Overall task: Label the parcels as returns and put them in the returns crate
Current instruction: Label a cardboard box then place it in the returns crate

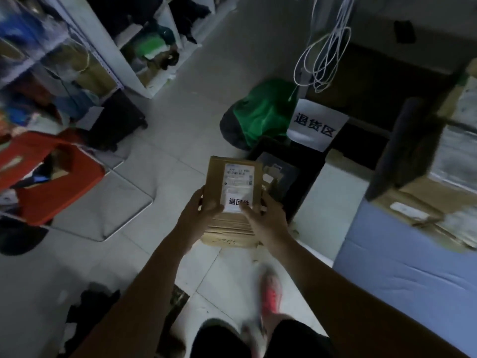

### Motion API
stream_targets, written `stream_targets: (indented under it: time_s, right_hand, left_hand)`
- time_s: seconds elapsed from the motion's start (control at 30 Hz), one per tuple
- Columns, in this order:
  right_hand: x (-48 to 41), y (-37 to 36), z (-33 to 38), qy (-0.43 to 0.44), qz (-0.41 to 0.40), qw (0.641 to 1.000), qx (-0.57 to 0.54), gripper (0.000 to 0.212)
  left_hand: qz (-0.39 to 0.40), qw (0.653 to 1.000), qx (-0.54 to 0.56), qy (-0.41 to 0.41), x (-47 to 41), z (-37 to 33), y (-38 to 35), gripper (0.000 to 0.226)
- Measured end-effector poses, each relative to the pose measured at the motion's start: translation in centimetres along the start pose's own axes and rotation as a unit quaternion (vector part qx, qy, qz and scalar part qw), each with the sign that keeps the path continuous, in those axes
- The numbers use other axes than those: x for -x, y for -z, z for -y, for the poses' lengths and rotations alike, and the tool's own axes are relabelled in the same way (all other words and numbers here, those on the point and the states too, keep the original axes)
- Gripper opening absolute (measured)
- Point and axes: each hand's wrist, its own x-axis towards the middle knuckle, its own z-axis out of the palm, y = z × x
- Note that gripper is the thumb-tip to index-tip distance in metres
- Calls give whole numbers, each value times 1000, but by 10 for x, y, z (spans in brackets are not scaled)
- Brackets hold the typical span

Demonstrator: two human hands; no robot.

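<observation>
The parcel (pixel 232 182), a brown cardboard box, is held in the air above the floor (pixel 180 140), just short of the returns crate (pixel 307 177) and not yet over its opening. A shipping label (pixel 238 173) is carried on its top face, and a white returns label (pixel 236 201) sits just below that.

The box's left edge is gripped by the left hand (pixel 198 213), thumb on top. The fingers of the right hand (pixel 265 215) are laid fairly straight across the corner of the returns label and appear to press it down. Whether anything is gripped underneath by that hand cannot be told.

Most of the weight is probably borne by one side, so the box could tip or slide out if the pressing hand is lifted early. The returns label could peel or crease if it is not fully smoothed before release. The crate already holds flat parcels, so a drop from height could leave the box face down or propped on the rim. The green bag (pixel 263 112) touching the crate's far corner and the white cords (pixel 322 55) hanging above could be caught if the reach goes too far.
</observation>
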Motion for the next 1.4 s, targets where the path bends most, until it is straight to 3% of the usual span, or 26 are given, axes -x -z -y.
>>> stream_targets:
  time_s: [0.27,0.47,0.73,1.0,1.2,1.3,1.4]
  right_hand:
    - [-184,-20,-10,-70,-70,991,-91,48]
    - [-325,-35,-40,-83,-162,976,-117,44]
    - [-476,-50,-145,-84,-182,976,-86,48]
    - [-548,-45,-260,-89,-184,977,-56,54]
    - [-551,-58,-328,-121,-160,980,8,56]
    - [-545,-58,-337,-125,-165,978,27,67]
    - [-535,-51,-324,-115,-174,967,144,60]
  left_hand:
    - [135,990,-46,-14,-225,-20,10,65]
    - [265,951,-142,-76,-398,-25,-11,81]
    - [296,939,-160,-64,-571,42,-73,85]
    - [280,932,-215,-85,-653,125,-151,104]
    - [312,919,-238,-41,-667,184,-179,94]
    - [294,921,-252,-41,-660,190,-179,102]
    - [276,910,-304,-55,-647,174,-172,112]
